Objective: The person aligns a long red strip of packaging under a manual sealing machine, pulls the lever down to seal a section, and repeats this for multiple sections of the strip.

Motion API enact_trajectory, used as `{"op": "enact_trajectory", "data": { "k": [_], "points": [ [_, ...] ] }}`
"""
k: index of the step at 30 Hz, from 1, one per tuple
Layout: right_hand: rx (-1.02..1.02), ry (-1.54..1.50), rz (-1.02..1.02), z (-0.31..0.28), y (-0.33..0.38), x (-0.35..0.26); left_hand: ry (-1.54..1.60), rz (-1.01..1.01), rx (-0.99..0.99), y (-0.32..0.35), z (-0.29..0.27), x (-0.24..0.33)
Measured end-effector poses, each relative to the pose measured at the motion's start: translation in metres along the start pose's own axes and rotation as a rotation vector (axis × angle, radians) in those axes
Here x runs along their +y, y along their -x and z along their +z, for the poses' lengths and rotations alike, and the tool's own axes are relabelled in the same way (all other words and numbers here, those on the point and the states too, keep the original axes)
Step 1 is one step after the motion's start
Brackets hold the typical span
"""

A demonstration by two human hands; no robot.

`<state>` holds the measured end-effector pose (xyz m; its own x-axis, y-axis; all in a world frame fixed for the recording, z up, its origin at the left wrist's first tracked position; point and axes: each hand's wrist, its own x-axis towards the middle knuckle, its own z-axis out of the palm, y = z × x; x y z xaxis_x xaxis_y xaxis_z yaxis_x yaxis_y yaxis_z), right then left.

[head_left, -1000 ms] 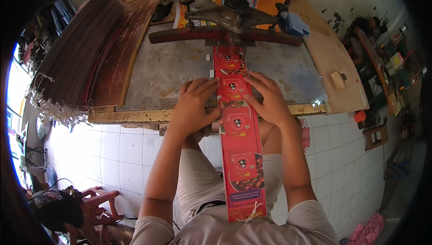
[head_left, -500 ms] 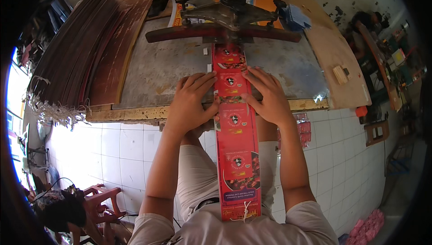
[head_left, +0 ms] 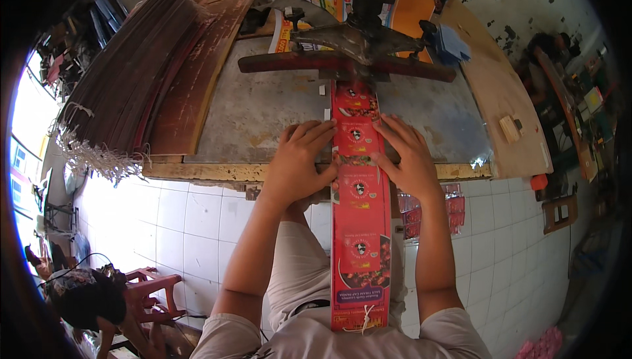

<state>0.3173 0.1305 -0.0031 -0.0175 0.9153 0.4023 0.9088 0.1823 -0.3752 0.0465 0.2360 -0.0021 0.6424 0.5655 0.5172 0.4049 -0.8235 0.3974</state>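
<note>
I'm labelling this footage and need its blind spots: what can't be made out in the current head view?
Head view:
Long red printed strip: far end hidden by the dark metal machine.
Left hand and right hand: palms hidden by their backs.
Small shiny red packets: partly behind the right forearm.
Pink crumpled heap: cut off by the lower edge.

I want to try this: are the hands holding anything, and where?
Left hand and right hand touch the long red strip at opposite long edges, in its far half; whether they grip it can't be told.
</note>
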Motion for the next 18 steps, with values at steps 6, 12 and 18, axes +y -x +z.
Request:
{"op": "enact_trajectory", "data": {
  "k": [6,12,18],
  "points": [
    [0.002,-0.012,0.004,0.0009,-0.0017,0.0019,-0.01,-0.009,-0.014,-0.0005,0.0003,-0.0014],
    [-0.008,0.005,0.02,0.0019,0.0003,0.003,-0.011,-0.014,-0.016,-0.0003,0.0017,0.0],
    [-0.009,0.002,0.028,0.0007,0.0005,0.0016,-0.017,-0.009,-0.018,-0.0004,-0.0002,0.0016]
  ]
}}
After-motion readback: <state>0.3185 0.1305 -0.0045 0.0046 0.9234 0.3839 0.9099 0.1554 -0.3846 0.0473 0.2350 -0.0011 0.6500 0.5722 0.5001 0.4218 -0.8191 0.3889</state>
